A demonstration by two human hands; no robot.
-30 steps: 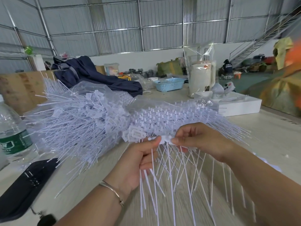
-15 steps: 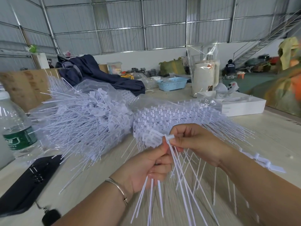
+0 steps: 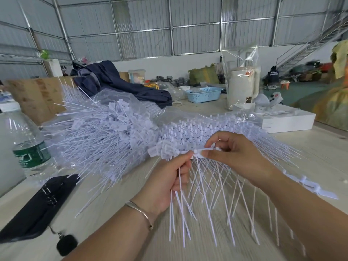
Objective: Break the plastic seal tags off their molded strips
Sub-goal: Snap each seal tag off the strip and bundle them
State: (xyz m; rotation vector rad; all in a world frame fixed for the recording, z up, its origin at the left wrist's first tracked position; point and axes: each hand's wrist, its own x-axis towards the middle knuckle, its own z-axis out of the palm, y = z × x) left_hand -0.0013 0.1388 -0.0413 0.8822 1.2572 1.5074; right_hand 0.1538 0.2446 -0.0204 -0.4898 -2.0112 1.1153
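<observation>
A molded strip (image 3: 198, 155) of white plastic seal tags hangs between my hands above the table, its long thin tails (image 3: 211, 200) fanning down. My left hand (image 3: 169, 181) grips a bundle of loosened tags (image 3: 162, 150) and their tails, thumb up against the strip. My right hand (image 3: 237, 157) pinches the strip with thumb and forefinger right beside the left thumb. Behind them lies a big heap of loose tags (image 3: 98, 140) on clear plastic, and stacked unbroken strips (image 3: 190, 129) lie at the middle.
A water bottle (image 3: 28, 147) stands at the left, with a black pouch (image 3: 35, 206) in front of it. A bare strip (image 3: 316, 187) lies at the right under my forearm. A white box (image 3: 290, 121), blue basket (image 3: 204, 94) and dark cloth (image 3: 120, 85) sit farther back.
My hands came together and twisted at the strip, then drew slightly apart. The bundle of tags in my left hand has grown, and my right hand pinches farther along the strip.
</observation>
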